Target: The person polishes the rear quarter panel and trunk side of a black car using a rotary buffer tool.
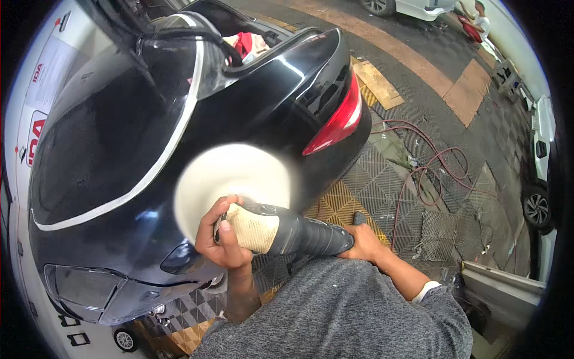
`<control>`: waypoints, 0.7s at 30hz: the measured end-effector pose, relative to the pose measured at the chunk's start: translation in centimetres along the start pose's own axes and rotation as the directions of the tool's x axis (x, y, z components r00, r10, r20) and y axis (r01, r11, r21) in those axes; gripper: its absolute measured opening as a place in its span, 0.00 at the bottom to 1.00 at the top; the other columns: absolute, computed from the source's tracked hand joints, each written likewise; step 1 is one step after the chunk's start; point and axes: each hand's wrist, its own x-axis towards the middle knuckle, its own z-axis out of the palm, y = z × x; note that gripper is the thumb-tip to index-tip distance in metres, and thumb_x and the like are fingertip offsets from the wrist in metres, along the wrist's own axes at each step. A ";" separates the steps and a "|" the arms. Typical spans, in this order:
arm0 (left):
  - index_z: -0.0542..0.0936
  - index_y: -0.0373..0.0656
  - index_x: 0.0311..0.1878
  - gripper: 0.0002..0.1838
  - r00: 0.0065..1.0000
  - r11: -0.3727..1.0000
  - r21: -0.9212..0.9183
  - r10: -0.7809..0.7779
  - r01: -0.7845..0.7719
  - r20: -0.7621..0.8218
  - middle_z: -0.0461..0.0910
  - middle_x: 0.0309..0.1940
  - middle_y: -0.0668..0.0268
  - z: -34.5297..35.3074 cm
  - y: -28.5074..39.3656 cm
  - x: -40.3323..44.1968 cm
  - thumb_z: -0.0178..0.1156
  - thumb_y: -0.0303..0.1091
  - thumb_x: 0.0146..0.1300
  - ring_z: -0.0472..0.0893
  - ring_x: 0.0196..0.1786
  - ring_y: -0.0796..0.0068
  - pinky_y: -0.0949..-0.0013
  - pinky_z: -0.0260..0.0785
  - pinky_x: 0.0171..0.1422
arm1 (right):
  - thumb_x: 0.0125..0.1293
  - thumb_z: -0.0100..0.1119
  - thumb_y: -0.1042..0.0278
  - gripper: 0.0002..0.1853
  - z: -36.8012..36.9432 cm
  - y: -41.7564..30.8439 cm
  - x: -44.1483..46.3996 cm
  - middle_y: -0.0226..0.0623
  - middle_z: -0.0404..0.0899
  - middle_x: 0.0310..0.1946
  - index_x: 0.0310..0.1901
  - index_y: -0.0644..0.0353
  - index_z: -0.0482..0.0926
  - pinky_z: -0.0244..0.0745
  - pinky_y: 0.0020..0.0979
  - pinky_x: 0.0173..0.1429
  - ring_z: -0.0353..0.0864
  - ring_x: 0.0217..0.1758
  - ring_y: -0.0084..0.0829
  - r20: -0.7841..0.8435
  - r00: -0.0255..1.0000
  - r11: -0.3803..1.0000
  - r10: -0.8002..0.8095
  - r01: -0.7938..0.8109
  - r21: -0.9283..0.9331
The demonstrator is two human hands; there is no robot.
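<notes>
A rotary polisher (311, 234) with a cream, mesh-textured head cover is held in both my hands. My left hand (224, 236) is wrapped around the head end, fingers over its front. At the rear end of the black body, my right hand (362, 242) grips the handle; part of it is hidden behind the tool. The round white polishing pad (239, 170) is smeared by motion and lies against the rear side panel of a black car (251, 116). White masking tape (170, 140) edges the car's side windows. To the right of the pad is the red taillight (339, 116).
A red hose (433, 149) lies looped on the grid-tile floor (373, 179) to the right. Flattened cardboard (379, 84) lies behind the car. Cloths (246, 45) sit in the open trunk. Farther off, a person (477, 25) crouches near a white car (412, 7).
</notes>
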 end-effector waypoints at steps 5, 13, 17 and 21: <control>0.80 0.24 0.51 0.20 0.997 0.995 0.096 -0.019 0.012 0.079 0.84 0.43 0.40 7.6 -1.2 2.1 0.49 0.30 0.64 0.86 0.45 0.53 0.54 0.80 0.56 | 0.41 0.75 0.49 0.28 -5.6 2.9 1.2 0.52 0.88 0.37 0.43 0.61 0.88 0.82 0.44 0.50 0.89 0.42 0.52 0.002 0.997 0.993 0.078 -0.078 0.089; 0.80 0.23 0.51 0.20 0.999 0.991 0.127 0.043 -0.041 -0.014 0.84 0.45 0.40 11.0 -1.6 -0.4 0.49 0.30 0.66 0.85 0.47 0.53 0.55 0.80 0.57 | 0.41 0.74 0.48 0.29 -8.4 8.7 4.7 0.54 0.88 0.39 0.43 0.61 0.87 0.80 0.48 0.50 0.87 0.42 0.55 0.118 0.993 0.999 -0.031 0.028 0.023; 0.80 0.24 0.52 0.20 0.998 0.976 0.216 0.003 -0.018 0.068 0.84 0.45 0.40 13.9 -2.0 0.3 0.48 0.30 0.66 0.85 0.48 0.53 0.55 0.80 0.58 | 0.45 0.75 0.50 0.30 -8.9 10.9 4.8 0.51 0.88 0.41 0.49 0.60 0.86 0.82 0.43 0.49 0.89 0.43 0.51 0.094 0.994 0.997 -0.054 0.048 0.066; 0.80 0.24 0.51 0.18 0.989 0.984 0.169 -0.076 0.054 0.130 0.85 0.44 0.43 18.4 -2.8 2.2 0.49 0.27 0.65 0.85 0.48 0.55 0.57 0.79 0.57 | 0.43 0.76 0.53 0.29 -11.6 10.9 3.7 0.52 0.88 0.36 0.44 0.66 0.85 0.81 0.41 0.46 0.90 0.40 0.48 0.059 0.998 0.982 0.029 -0.040 0.187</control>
